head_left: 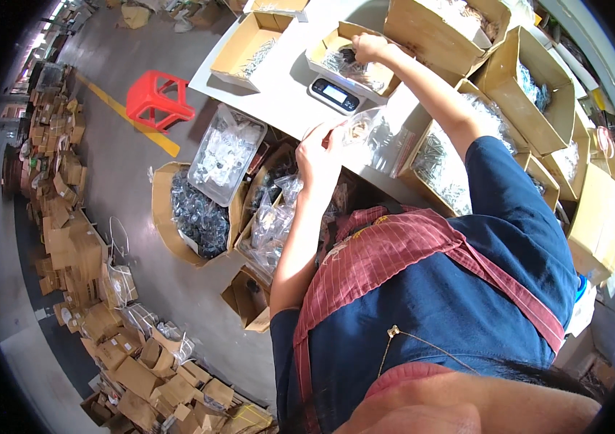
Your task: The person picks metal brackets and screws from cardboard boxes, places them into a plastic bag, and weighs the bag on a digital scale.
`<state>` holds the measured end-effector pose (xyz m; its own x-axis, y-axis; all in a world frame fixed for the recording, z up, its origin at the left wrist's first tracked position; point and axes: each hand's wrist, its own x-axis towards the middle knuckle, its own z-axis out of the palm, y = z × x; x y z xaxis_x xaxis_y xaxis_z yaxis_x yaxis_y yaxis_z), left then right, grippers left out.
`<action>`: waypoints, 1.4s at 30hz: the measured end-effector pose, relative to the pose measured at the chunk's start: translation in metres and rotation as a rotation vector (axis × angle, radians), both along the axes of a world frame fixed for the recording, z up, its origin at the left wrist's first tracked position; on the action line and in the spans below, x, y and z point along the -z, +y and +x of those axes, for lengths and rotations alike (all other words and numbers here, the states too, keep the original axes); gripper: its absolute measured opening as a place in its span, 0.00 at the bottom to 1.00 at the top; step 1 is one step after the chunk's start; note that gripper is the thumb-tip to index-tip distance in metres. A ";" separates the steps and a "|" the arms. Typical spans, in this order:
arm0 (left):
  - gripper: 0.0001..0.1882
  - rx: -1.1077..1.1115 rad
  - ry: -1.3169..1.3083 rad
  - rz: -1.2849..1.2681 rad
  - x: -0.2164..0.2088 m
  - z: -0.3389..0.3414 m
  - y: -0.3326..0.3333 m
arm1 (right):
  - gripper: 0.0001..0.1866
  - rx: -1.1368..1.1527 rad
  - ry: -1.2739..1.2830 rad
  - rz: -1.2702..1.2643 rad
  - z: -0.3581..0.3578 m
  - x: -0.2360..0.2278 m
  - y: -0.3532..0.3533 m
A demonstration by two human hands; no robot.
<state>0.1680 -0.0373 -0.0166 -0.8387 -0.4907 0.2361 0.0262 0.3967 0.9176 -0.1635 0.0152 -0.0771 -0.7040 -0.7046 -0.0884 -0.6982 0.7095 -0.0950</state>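
My left hand (320, 155) is closed at the near edge of the white table (294, 108), gripping a clear plastic bag (374, 139). The bag lies to the right of that hand, with something pale inside. My right arm reaches across to an open cardboard box (322, 68) of small metal parts. Over its far side, my right hand (370, 48) has its fingers drawn together. What they pinch, if anything, is too small to make out. Just in front of that box sits a small dark digital scale (336, 95) with a lit screen.
Another box (229, 65) of long metal pieces stands left on the table. Boxes of small parts (434, 170) crowd the right. Below the table edge are a clear tub (226, 153) and a carton of dark parts (168, 242). A red stool (159, 100) stands on the floor; flattened cartons (137, 376) lie beyond.
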 end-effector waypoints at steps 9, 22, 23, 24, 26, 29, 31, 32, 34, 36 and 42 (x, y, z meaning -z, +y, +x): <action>0.08 -0.080 -0.106 -0.194 0.017 -0.015 -0.018 | 0.16 0.111 -0.121 -0.179 0.006 -0.046 0.051; 0.08 -0.100 -0.035 -0.025 0.018 -0.025 -0.023 | 0.08 -0.325 -0.960 -0.956 0.096 -0.122 0.076; 0.08 -0.105 -0.038 -0.027 0.019 -0.024 -0.024 | 0.08 -0.355 -1.026 -0.963 0.102 -0.122 0.075; 0.08 -0.085 -0.040 -0.011 0.017 -0.024 -0.024 | 0.08 -0.341 -1.038 -0.954 0.108 -0.121 0.075; 0.09 -0.091 -0.122 -0.002 0.019 -0.022 -0.026 | 0.08 -0.344 -1.017 -0.915 0.118 -0.113 0.074; 0.10 -0.097 -0.096 0.052 0.016 -0.019 -0.025 | 0.07 -0.327 -0.805 -0.812 0.132 -0.106 0.078; 0.10 -0.097 -0.086 0.082 0.014 -0.017 -0.024 | 0.10 -0.403 -0.521 -0.633 0.145 -0.112 0.077; 0.10 -0.091 -0.075 0.112 0.014 -0.016 -0.024 | 0.10 -0.433 -0.481 -0.667 0.151 -0.112 0.077; 0.11 -0.090 -0.089 0.075 0.018 -0.017 -0.026 | 0.09 -0.462 -0.437 -0.702 0.155 -0.112 0.079; 0.11 -0.090 -0.104 0.038 0.022 -0.016 -0.027 | 0.09 -0.555 -0.413 -0.867 0.158 -0.110 0.080; 0.10 -0.061 -0.078 0.284 0.022 -0.010 -0.029 | 0.10 -0.326 -0.893 -0.940 0.159 -0.097 0.077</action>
<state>0.1584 -0.0663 -0.0387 -0.8156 -0.5783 0.0185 -0.0645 0.1226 0.9904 -0.0042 0.0921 0.0202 -0.4486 -0.8751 0.1814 -0.2652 -0.0635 -0.9621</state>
